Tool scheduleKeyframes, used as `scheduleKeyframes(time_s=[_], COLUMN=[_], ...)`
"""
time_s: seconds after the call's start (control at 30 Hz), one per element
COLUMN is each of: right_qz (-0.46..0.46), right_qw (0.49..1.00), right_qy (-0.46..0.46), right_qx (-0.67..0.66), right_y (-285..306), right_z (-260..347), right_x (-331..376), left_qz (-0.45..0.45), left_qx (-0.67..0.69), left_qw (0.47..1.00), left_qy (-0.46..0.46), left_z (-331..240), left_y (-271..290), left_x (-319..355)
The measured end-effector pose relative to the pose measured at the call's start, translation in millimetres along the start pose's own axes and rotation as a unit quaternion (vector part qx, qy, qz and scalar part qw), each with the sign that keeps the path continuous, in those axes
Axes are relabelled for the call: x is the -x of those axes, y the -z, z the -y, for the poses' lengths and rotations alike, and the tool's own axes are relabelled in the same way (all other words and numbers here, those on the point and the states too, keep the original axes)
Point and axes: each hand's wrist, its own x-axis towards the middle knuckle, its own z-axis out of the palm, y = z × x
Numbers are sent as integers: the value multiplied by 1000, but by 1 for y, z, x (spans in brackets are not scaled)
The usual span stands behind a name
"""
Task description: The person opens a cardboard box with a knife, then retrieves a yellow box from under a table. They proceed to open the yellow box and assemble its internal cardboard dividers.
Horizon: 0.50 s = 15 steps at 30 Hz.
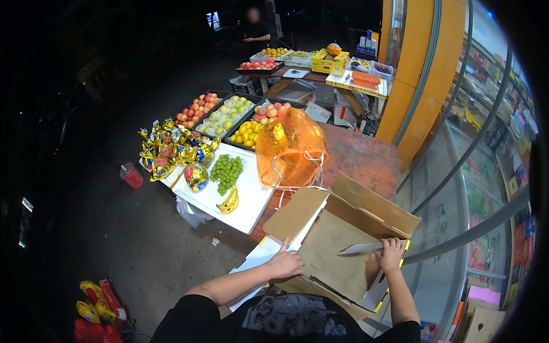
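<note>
An open cardboard box (337, 243), brown inside with white and yellow outer faces, sits in front of me at the near end of the wooden table. Its flaps are spread outward. My left hand (286, 264) grips the left edge beside a folded-out flap, thumb pointing away from me. On the right side, my right hand (392, 254) has its fingers hooked over the top of a flap. The box holds nothing I can see apart from a flap piece leaning inward. Just beyond it stands an orange mesh bag (293, 148) with white ties, containing something gold.
Green grapes (226, 173), bananas (229, 201) and gold-wrapped fruit packages (171, 150) rest on a white board (251, 211). Trays of apples (198, 110) and yellow citrus (246, 134) lie farther back. A glass storefront (440, 217) borders the right. A person (254, 31) stands far off.
</note>
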Motion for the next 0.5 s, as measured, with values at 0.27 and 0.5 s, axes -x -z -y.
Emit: scheduleKeyframes(time_s=[0.27, 0.5], right_qz=[-28, -28], right_qw=[999, 997], right_qy=[-24, -45], right_qx=[3, 61], right_y=[-6, -31], right_z=[-6, -21], right_x=[5, -8], left_qz=[-219, -300], left_qx=[41, 137], left_qw=[974, 942], left_qy=[-42, 58], left_z=[20, 31], left_y=[14, 37], left_x=[4, -3])
